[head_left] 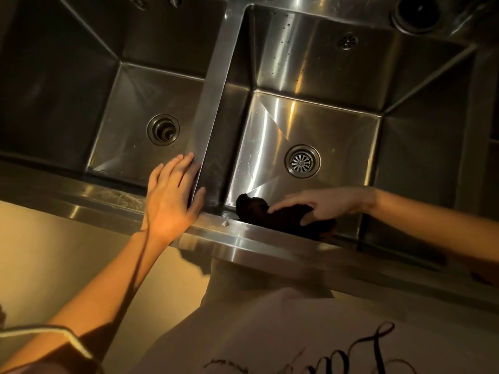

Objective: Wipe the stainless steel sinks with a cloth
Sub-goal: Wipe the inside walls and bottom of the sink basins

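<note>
**Wiping the near wall of the right sink**

Bracing ourselves comes first: our left hand (172, 195) lies flat, fingers straight and spread, on the divider (208, 114) between the two basins, likely to steady the lean forward. Our right hand (321, 202) curls its fingers round the dark cloth (259, 211), pressing it low in the right sink (318, 122), against the front edge, near the drain (302, 161). The left sink (129, 136) holds no cloth.

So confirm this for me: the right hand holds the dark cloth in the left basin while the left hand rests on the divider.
Wrong basin. The head view shows the right hand holding the dark cloth in the right basin, at its near edge. The left hand does rest on the divider.
</note>
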`<action>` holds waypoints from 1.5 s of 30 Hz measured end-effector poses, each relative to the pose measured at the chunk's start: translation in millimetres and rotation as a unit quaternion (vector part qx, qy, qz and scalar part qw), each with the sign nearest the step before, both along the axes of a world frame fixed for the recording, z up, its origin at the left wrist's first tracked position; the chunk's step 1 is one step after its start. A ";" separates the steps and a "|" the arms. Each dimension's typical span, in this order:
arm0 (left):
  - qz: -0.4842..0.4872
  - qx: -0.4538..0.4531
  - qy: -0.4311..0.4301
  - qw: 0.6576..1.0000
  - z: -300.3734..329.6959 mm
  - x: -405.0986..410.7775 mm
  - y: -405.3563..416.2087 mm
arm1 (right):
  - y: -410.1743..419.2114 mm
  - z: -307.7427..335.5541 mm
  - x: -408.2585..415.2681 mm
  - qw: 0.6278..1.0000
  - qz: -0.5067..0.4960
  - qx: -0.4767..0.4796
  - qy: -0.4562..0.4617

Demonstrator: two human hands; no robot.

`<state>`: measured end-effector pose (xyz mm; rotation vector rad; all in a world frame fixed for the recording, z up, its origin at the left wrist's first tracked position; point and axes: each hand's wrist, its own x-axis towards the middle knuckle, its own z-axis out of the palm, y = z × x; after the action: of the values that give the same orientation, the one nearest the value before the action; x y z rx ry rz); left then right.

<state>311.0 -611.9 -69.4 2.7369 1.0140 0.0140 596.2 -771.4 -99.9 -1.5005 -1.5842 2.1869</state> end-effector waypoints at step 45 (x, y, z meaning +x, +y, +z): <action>-0.112 -0.068 0.022 0.991 -12.4 96.2 -73.1 | -46.7 -102.0 28.8 0.979 0.015 -0.129 -0.157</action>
<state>407.2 -685.0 -81.8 2.7190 0.6846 -0.1467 624.9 -818.1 -201.9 -1.9959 -1.4455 2.3405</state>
